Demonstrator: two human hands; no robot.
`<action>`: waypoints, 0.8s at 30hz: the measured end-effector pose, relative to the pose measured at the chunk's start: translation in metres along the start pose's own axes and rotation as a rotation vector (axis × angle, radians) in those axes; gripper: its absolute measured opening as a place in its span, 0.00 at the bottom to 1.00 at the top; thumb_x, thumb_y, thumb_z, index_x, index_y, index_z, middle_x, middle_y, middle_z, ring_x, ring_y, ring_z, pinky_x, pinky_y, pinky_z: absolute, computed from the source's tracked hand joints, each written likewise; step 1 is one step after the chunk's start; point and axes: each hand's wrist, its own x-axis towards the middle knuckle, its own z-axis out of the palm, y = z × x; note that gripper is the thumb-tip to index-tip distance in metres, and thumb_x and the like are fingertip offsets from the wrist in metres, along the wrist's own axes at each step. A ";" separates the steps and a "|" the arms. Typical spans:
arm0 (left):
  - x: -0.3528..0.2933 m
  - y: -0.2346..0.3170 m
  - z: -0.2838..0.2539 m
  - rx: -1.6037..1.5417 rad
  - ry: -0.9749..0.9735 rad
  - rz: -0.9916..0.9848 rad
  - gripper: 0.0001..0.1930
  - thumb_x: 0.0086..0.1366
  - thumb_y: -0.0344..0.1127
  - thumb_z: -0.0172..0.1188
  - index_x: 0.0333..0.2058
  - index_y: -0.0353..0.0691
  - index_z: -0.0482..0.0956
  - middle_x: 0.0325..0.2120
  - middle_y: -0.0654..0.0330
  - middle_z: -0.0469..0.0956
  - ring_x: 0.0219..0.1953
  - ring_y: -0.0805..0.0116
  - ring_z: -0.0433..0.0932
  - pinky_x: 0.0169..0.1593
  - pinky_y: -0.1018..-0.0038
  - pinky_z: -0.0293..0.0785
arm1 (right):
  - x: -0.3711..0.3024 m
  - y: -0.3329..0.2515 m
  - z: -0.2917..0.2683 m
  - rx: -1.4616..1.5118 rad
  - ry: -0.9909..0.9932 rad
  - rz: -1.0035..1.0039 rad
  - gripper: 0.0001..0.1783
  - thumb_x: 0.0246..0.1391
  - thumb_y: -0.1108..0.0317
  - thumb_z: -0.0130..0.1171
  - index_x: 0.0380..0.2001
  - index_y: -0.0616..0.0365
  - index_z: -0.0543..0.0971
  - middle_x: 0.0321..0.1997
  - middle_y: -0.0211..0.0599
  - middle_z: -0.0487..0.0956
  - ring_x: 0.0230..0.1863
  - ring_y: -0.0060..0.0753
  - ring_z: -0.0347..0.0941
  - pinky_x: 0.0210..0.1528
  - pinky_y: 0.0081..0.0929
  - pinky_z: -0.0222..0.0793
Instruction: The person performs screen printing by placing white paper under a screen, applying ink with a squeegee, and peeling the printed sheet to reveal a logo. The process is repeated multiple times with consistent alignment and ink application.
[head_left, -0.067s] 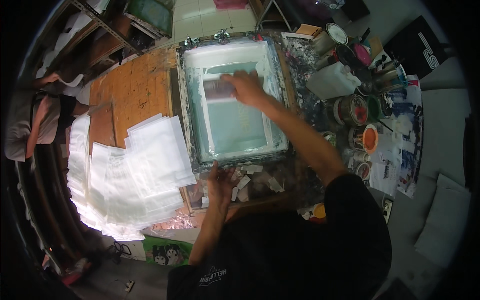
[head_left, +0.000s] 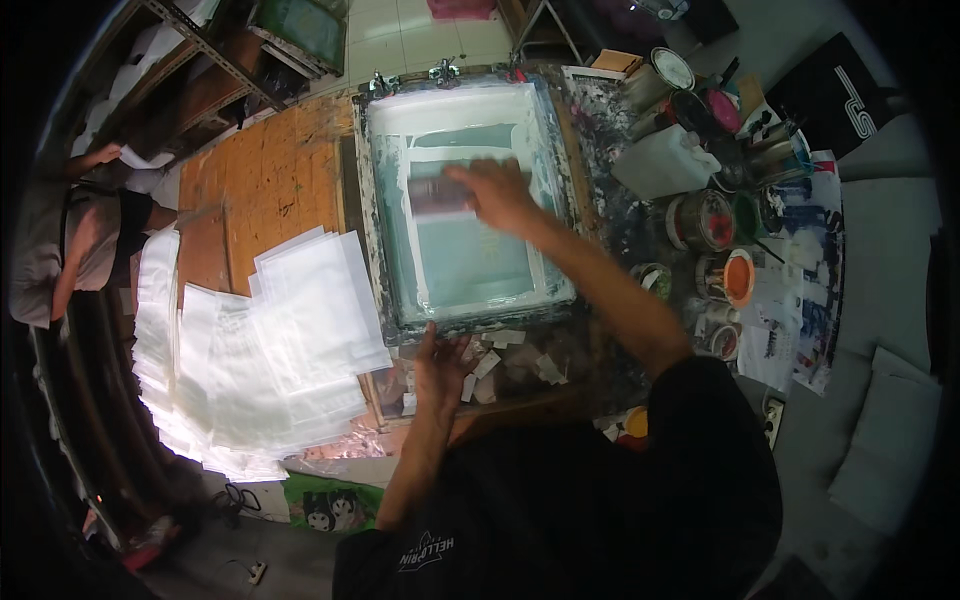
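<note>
A screen-printing frame [head_left: 366, 210] with a pale green mesh lies on the bench in front of me, held by hinge clamps [head_left: 443, 72] at its far edge. My right hand [head_left: 497, 192] is closed over a squeegee [head_left: 438, 196], a dark flat blade that rests across the mesh, a little above its middle. The squeegee is slightly blurred. At the frame's near edge my left hand [head_left: 438, 370] touches the rim from below, with its thumb up against the edge and its fingers apart. Fanned white sheets [head_left: 310, 310] lie just left of the frame.
Open paint cans [head_left: 738, 277], a white plastic jug [head_left: 665, 160] and stained papers crowd the right side. Scraps of paper [head_left: 550, 369] lie below the frame. A wooden board [head_left: 265, 180] spans the left. Another person [head_left: 90, 230] stands at the far left, arms bent.
My right hand and the squeegee have slid a short way toward me over the mesh. My left hand stays at the near edge. The other person's hands have shifted slightly.
</note>
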 end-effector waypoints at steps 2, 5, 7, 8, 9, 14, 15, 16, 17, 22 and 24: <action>-0.005 0.001 0.001 -0.035 -0.012 -0.006 0.23 0.68 0.55 0.63 0.42 0.40 0.71 0.45 0.49 0.74 0.59 0.50 0.72 0.64 0.39 0.62 | -0.063 -0.030 0.002 0.022 0.069 -0.034 0.33 0.52 0.71 0.66 0.63 0.45 0.74 0.43 0.38 0.76 0.51 0.43 0.72 0.55 0.50 0.56; -0.013 0.013 0.004 -0.048 -0.182 0.033 0.15 0.68 0.50 0.66 0.35 0.45 0.77 0.40 0.53 0.80 0.56 0.50 0.75 0.65 0.43 0.63 | -0.125 -0.072 -0.004 -0.150 0.246 -0.122 0.31 0.56 0.67 0.64 0.65 0.45 0.74 0.41 0.36 0.73 0.46 0.40 0.70 0.56 0.51 0.57; -0.027 0.023 0.006 -0.057 -0.305 0.070 0.13 0.67 0.46 0.65 0.37 0.43 0.79 0.38 0.55 0.82 0.55 0.49 0.77 0.65 0.44 0.63 | -0.141 -0.094 -0.016 -0.243 0.334 -0.129 0.30 0.57 0.60 0.64 0.65 0.45 0.75 0.41 0.35 0.72 0.46 0.39 0.69 0.55 0.52 0.56; -0.035 0.029 0.012 -0.072 -0.350 0.091 0.11 0.67 0.43 0.65 0.38 0.42 0.79 0.37 0.55 0.83 0.55 0.49 0.78 0.66 0.45 0.63 | -0.144 -0.101 -0.024 -0.284 0.375 -0.134 0.30 0.58 0.56 0.64 0.65 0.44 0.75 0.41 0.34 0.72 0.45 0.38 0.68 0.55 0.52 0.56; -0.046 0.037 0.018 -0.085 -0.399 0.112 0.10 0.67 0.40 0.65 0.38 0.40 0.80 0.36 0.56 0.84 0.54 0.48 0.79 0.66 0.45 0.63 | -0.142 -0.109 -0.038 -0.263 0.419 -0.143 0.31 0.58 0.53 0.63 0.65 0.45 0.75 0.40 0.34 0.71 0.45 0.37 0.68 0.54 0.52 0.57; -0.052 0.092 0.075 0.056 -0.694 0.464 0.13 0.63 0.30 0.61 0.45 0.33 0.79 0.39 0.56 0.83 0.53 0.50 0.82 0.66 0.45 0.67 | -0.091 -0.109 -0.133 -0.229 0.629 -0.242 0.31 0.62 0.37 0.56 0.52 0.53 0.79 0.35 0.36 0.71 0.37 0.38 0.67 0.44 0.44 0.61; -0.040 0.105 0.088 0.066 -0.748 0.555 0.16 0.62 0.29 0.60 0.49 0.32 0.78 0.43 0.54 0.82 0.53 0.52 0.81 0.65 0.46 0.68 | -0.076 -0.105 -0.154 -0.229 0.642 -0.245 0.32 0.60 0.36 0.57 0.50 0.53 0.80 0.33 0.36 0.73 0.35 0.38 0.69 0.43 0.43 0.61; -0.029 0.118 0.102 0.070 -0.798 0.644 0.19 0.62 0.28 0.59 0.52 0.30 0.77 0.47 0.51 0.81 0.53 0.54 0.81 0.64 0.46 0.70 | -0.060 -0.101 -0.172 -0.218 0.709 -0.262 0.33 0.60 0.35 0.58 0.49 0.55 0.80 0.30 0.40 0.77 0.35 0.39 0.73 0.43 0.42 0.62; -0.015 0.128 0.126 0.085 -0.708 0.721 0.20 0.65 0.29 0.58 0.56 0.29 0.75 0.49 0.51 0.80 0.51 0.59 0.80 0.62 0.57 0.73 | -0.049 -0.102 -0.192 -0.204 0.647 -0.228 0.32 0.60 0.36 0.59 0.49 0.56 0.81 0.30 0.42 0.79 0.35 0.40 0.75 0.43 0.42 0.63; 0.190 0.167 0.102 1.439 0.162 1.531 0.13 0.68 0.37 0.62 0.46 0.37 0.84 0.45 0.47 0.83 0.46 0.46 0.80 0.53 0.63 0.74 | 0.007 -0.115 -0.250 -0.077 0.501 -0.257 0.26 0.64 0.45 0.58 0.44 0.59 0.84 0.18 0.37 0.73 0.20 0.36 0.68 0.34 0.41 0.71; 0.204 0.158 0.113 1.734 0.318 1.733 0.11 0.66 0.35 0.64 0.43 0.37 0.84 0.41 0.46 0.84 0.43 0.46 0.82 0.49 0.62 0.76 | 0.013 -0.120 -0.278 -0.115 0.254 -0.150 0.25 0.70 0.51 0.53 0.45 0.65 0.84 0.08 0.30 0.67 0.12 0.27 0.59 0.32 0.41 0.74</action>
